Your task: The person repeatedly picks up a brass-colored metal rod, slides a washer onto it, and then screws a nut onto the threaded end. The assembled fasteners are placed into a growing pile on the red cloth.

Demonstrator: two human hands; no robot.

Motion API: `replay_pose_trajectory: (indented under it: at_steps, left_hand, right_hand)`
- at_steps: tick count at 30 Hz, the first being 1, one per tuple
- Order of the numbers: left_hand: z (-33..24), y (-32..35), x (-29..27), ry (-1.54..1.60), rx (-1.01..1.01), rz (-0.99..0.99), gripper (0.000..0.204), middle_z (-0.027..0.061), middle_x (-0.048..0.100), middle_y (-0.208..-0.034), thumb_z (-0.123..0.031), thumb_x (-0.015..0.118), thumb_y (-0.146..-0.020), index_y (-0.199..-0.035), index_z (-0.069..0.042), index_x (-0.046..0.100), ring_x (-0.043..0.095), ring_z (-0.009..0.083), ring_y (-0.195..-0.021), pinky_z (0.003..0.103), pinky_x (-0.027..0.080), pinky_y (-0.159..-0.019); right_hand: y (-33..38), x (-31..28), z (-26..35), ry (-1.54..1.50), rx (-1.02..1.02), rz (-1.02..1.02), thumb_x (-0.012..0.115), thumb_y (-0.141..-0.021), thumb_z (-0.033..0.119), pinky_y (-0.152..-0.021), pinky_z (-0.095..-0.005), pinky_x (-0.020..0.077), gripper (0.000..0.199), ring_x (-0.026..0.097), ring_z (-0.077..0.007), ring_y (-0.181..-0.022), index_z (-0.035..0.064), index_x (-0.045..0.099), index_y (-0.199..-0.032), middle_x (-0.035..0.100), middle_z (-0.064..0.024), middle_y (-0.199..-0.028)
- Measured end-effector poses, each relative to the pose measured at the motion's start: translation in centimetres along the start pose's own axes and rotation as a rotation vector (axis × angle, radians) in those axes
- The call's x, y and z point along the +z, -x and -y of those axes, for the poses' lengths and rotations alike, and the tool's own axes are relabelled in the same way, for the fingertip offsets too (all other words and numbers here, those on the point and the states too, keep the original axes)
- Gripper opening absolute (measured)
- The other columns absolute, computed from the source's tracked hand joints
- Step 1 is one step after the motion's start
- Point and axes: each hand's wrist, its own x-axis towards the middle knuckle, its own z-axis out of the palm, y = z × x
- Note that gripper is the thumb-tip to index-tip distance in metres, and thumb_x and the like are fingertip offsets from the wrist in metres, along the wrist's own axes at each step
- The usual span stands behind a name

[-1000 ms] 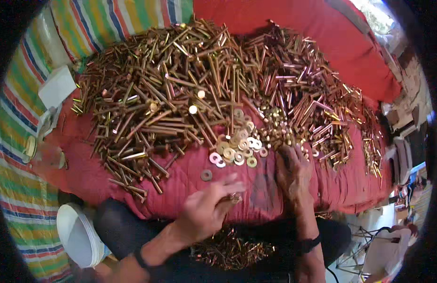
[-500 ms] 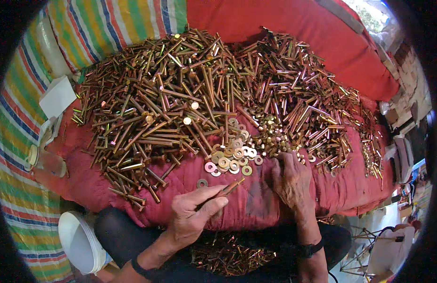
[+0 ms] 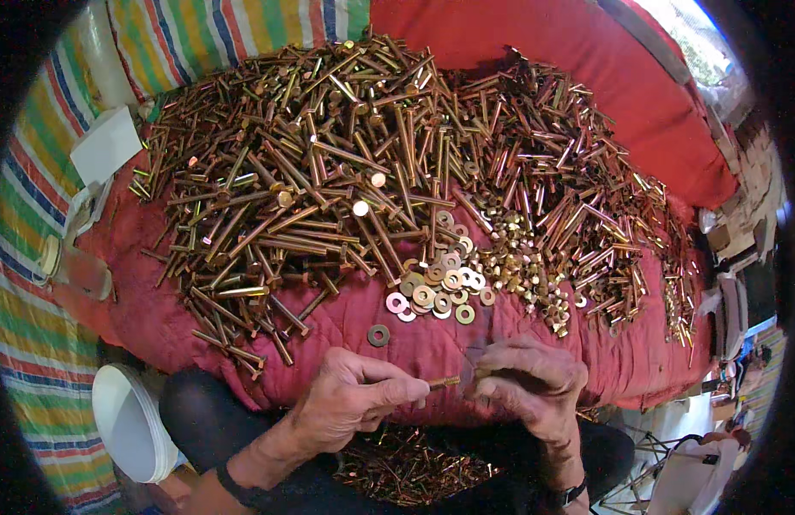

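My left hand [image 3: 354, 399] is closed around a brass-coloured bolt [image 3: 445, 383], its threaded end pointing right. Just beyond that end, my right hand [image 3: 539, 378] has its fingers bent and its fingertips drawn together; whatever they hold is too small to make out. Ahead of both hands lies a cluster of flat washers [image 3: 423, 297], with a lone washer [image 3: 378, 336] nearer my left hand. Small nuts [image 3: 535, 279] are heaped right of the washers. Behind them rises a large pile of long bolts [image 3: 269, 202].
Thinner metal pieces [image 3: 577, 197] spread at the right on the red cloth [image 3: 346, 322]. More bolts [image 3: 406, 468] lie low between my legs. A white bucket [image 3: 127, 421], clear jar [image 3: 80, 273] and white box [image 3: 105, 146] stand left. A folding chair [image 3: 693, 481] is at lower right.
My right hand has come back from the nut heap to the bolt's threaded end. The bolt has been levelled in my left hand. The whole view has shifted slightly.
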Motion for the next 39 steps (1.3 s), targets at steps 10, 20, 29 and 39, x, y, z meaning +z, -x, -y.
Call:
replay_pose_trajectory:
  at_steps: [10,20,29,39]
  left_hand:
    - [0.5,-0.3,-0.8,0.045,-0.097,0.095,0.026,-0.0020,0.058,-0.061,-0.020,0.079,-0.097,-0.093,0.006,0.078,0.043,0.0055,-0.046,0.025,0.027,-0.044]
    - [1.3,-0.2,0.7,-0.792,0.752,-0.088,0.017,0.0111,0.077,-0.080,-0.015,0.084,-0.091,-0.097,0.001,0.081,0.071,0.0135,-0.065,0.031,0.053,-0.057]
    - [1.1,0.0,0.0,-0.471,0.423,-0.090,0.018,0.0031,0.080,-0.084,-0.016,0.082,-0.094,-0.103,0.000,0.083,0.069,0.0058,-0.073,0.025,0.053,-0.066]
    - [0.8,0.1,0.4,-0.493,0.301,-0.037,0.019,-0.0001,0.077,-0.081,-0.018,0.080,-0.096,-0.103,-0.001,0.084,0.063,0.0035,-0.071,0.023,0.049,-0.062]
  right_hand:
    - [0.4,0.4,0.1,0.247,-0.114,0.135,0.087,-0.080,0.003,-0.081,-0.0344,0.0614,0.029,0.076,-0.0275,-0.095,0.0026,0.079,-0.108,0.076,-0.0116,-0.104]
    - [1.2,1.0,0.0,0.192,0.143,0.156,0.073,-0.099,0.013,-0.059,-0.0398,0.0473,0.014,0.060,-0.0270,-0.066,0.0005,0.070,-0.106,0.061,-0.0106,-0.081]
    - [0.8,0.8,0.1,0.023,0.177,-0.083,0.091,-0.083,0.019,-0.065,-0.0337,0.0508,0.034,0.066,-0.0197,-0.071,-0.0011,0.075,-0.106,0.071,-0.0075,-0.084]
    - [0.9,-0.1,0.5,0.311,0.238,0.190,0.089,-0.080,0.005,-0.073,-0.0346,0.0577,0.029,0.074,-0.0240,-0.087,0.0002,0.074,-0.106,0.076,-0.0113,-0.096]
